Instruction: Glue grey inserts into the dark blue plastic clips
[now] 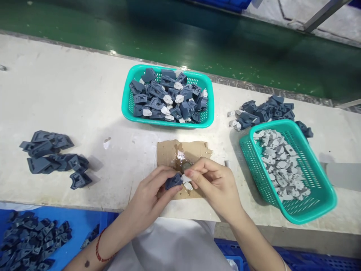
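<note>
Over a brown cardboard piece (166,152) with a wet, shiny patch, my two hands meet. My left hand (155,188) is closed on a dark blue-grey plastic part (173,181), held between thumb and fingers. Pinched in my right hand (211,180) is a small light-grey piece (185,178), at the right end of the dark part; whether it is seated in it I cannot tell. Another light-grey piece (188,186) shows just below, close to my right fingertips. A small round dark object (186,166) lies on the cardboard behind my fingers, partly hidden.
A green basket (167,125) of dark parts and light pieces stands behind my hands. Another green basket (318,177) at right holds light-grey pieces; dark parts (262,113) lie behind it. More dark parts (53,154) sit at left. A blue bin (81,218) is below the table (113,94).
</note>
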Motion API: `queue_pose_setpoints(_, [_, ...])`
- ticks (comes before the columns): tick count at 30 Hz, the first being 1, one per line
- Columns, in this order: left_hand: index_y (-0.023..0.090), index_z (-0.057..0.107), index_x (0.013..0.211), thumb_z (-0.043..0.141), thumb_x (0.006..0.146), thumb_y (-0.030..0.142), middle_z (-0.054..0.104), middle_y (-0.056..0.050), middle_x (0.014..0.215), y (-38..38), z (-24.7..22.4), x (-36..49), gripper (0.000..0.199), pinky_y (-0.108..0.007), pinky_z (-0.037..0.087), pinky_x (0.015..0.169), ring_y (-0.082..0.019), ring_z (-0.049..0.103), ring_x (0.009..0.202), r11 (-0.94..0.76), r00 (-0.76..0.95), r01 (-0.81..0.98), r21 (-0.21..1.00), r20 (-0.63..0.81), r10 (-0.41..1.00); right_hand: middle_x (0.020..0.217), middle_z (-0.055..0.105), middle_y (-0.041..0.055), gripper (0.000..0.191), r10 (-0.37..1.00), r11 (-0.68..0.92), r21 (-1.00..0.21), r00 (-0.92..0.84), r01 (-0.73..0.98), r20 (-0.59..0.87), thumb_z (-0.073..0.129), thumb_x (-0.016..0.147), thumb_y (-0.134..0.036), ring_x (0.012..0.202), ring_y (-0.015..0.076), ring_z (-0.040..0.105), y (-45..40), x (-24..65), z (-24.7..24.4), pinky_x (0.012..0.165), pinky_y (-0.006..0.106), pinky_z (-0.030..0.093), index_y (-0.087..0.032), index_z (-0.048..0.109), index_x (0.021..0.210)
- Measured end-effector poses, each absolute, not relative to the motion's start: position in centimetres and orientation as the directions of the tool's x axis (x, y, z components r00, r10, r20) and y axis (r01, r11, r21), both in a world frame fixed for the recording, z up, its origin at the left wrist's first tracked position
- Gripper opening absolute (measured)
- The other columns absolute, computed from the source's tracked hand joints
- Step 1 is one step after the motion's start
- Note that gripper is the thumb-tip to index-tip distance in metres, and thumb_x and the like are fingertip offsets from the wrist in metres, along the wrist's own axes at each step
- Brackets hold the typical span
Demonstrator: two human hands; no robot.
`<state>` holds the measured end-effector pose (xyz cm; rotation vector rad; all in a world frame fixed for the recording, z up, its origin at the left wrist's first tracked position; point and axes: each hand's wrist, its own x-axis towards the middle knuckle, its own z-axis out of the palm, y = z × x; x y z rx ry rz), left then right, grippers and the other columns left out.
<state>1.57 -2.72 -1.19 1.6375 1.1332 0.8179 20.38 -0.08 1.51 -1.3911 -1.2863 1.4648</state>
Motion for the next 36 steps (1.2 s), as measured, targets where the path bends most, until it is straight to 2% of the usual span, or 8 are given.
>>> queue_pose_setpoints(5, [0.021,0.058,0.118,0.054,0.103,0.016,0.065,-0.004,0.105,-2.8,-1.1,1.5,0.016,-0.022,0.050,0.081,-0.014,0.064,0.094,-0.167,0.378,0.307,0.937,0.041,0.925,0.054,0.048,-0.0053,0.031,0.962,-0.213,-0.956,-0.129,0.203,-0.242,0.066,0.092,-0.036,0.050,0.0095,0.040,-0.8,19.7,1.5,0.048,0.024,0.032,-0.020,0.056,0.068])
queue_pose_setpoints(11, [0.022,0.058,0.113,0.052,0.104,0.018,0.064,-0.002,0.096,-2.7,-0.9,1.3,0.011,-0.023,0.049,0.074,-0.014,0.062,0.085,-0.157,0.366,0.310,0.938,0.035,0.930,0.054,0.045,-0.0064,0.034,0.960,-0.169,-0.946,-0.172,0.275,-0.222,0.059,0.098,-0.040,0.049,0.0099,0.039,-0.8,19.4,1.4,0.048,0.024,0.032,-0.022,0.051,0.071])
queue_pose_setpoints(14, [0.021,0.058,0.108,0.052,0.104,0.022,0.065,-0.001,0.092,-2.5,-0.7,1.3,0.008,-0.023,0.047,0.069,-0.014,0.062,0.078,-0.142,0.365,0.325,0.935,0.014,0.931,0.059,0.051,-0.0040,0.033,0.959,0.061,-0.885,-0.273,0.462,-0.076,0.046,0.105,-0.037,0.053,0.0118,0.047,-0.2,19.8,1.3,0.053,0.025,0.036,-0.022,0.053,0.076])
queue_pose_setpoints(17, [0.020,0.060,0.110,0.052,0.104,0.025,0.069,0.000,0.088,-2.5,-0.6,1.4,0.011,-0.023,0.046,0.064,-0.013,0.061,0.070,-0.121,0.382,0.322,0.939,-0.012,0.924,0.063,0.058,0.0003,0.043,0.899,0.380,-0.702,-0.420,0.602,0.127,0.033,0.110,-0.032,0.058,0.0147,0.053,0.2,20.2,1.2,0.058,0.028,0.039,-0.022,0.053,0.073])
queue_pose_setpoints(20, [0.018,0.063,0.110,0.052,0.103,0.027,0.070,0.000,0.085,-2.6,-0.7,1.4,0.015,-0.023,0.044,0.060,-0.013,0.060,0.066,-0.101,0.357,0.309,0.946,-0.017,0.934,0.060,0.059,0.0016,0.048,0.848,0.516,-0.565,-0.476,0.644,0.231,0.029,0.111,-0.027,0.057,0.0159,0.055,0.2,20.1,1.0,0.059,0.029,0.040,-0.021,0.055,0.071])
queue_pose_setpoints(23, [0.016,0.066,0.109,0.052,0.103,0.030,0.070,-0.002,0.085,-2.7,-0.8,1.3,0.021,-0.024,0.044,0.059,-0.014,0.060,0.066,-0.067,0.342,0.290,0.955,-0.039,0.939,0.058,0.060,0.0021,0.049,0.843,0.533,-0.512,-0.472,0.674,0.258,0.029,0.111,-0.025,0.055,0.0167,0.055,-0.1,19.7,0.8,0.058,0.030,0.038,-0.020,0.056,0.071])
queue_pose_setpoints(28, [0.014,0.067,0.109,0.052,0.104,0.036,0.071,-0.005,0.085,-2.8,-0.9,1.1,0.027,-0.026,0.046,0.061,-0.016,0.062,0.068,-0.056,0.367,0.265,0.963,-0.047,0.929,0.059,0.061,0.0014,0.050,0.859,0.487,-0.573,-0.481,0.659,0.177,0.026,0.112,-0.026,0.053,0.0149,0.057,-0.3,19.4,1.1,0.057,0.028,0.037,-0.021,0.057,0.072])
queue_pose_setpoints(36, [0.018,0.065,0.106,0.051,0.104,0.033,0.072,-0.005,0.088,-2.8,-0.5,0.9,0.021,-0.027,0.050,0.065,-0.017,0.064,0.073,-0.121,0.440,0.263,0.957,-0.008,0.898,0.060,0.061,0.0011,0.052,0.869,0.471,-0.581,-0.462,0.664,0.177,0.023,0.113,-0.033,0.056,0.0149,0.059,-1.4,19.7,1.1,0.058,0.028,0.038,-0.021,0.055,0.074])
